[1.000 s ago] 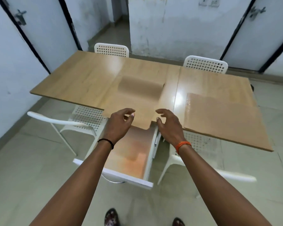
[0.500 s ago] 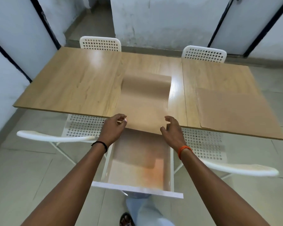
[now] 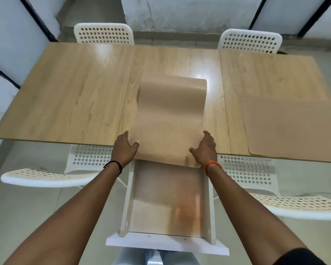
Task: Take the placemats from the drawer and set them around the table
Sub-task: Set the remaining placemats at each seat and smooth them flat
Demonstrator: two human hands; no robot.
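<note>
Over the near table [image 3: 69,96] edge, above the open drawer [image 3: 168,199], I pinch a placemat [image 3: 170,119] with left hand [image 3: 125,148] and right hand [image 3: 204,149], fingers curled on its side edges. It bows, so it's probably light and floppy; holding both sides suits it. A second placemat [image 3: 290,129] lies right.

Pale scuffed walls [image 3: 189,12] with black-framed panels, grey tiled floor [image 3: 27,217], four white perforated chairs [image 3: 103,34].

Both hands [image 3: 165,148] have slid the placemat [image 3: 170,119] farther onto the table [image 3: 65,92].
</note>
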